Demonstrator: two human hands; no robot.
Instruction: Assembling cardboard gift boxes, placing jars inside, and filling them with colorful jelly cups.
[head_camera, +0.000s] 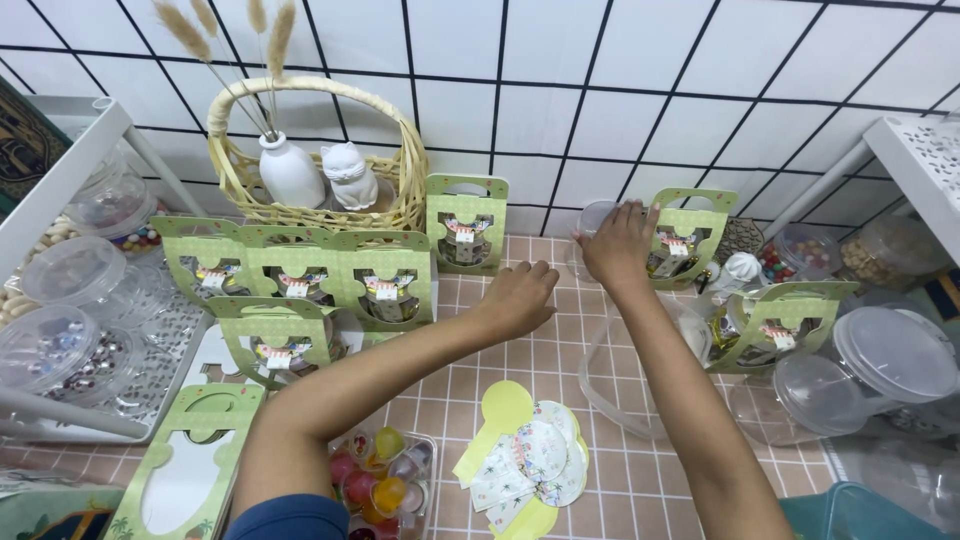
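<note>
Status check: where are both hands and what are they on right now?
Left hand open, flat on the tiled table. Right hand touching a clear plastic cup by the wall. Green gift box right beside it.

Gift boxes (385, 275) — light green with small printed motifs. Basket (300, 200) — pale straw yellow; vase (287, 172) and cat figure (350, 176) inside, white. Table (500, 370): pink square tiles. Wall (600, 90): white tiles, black grid lines.

White tiled wall (620, 110), pink tiled tabletop (500, 360), white shelves (925, 150).
</note>
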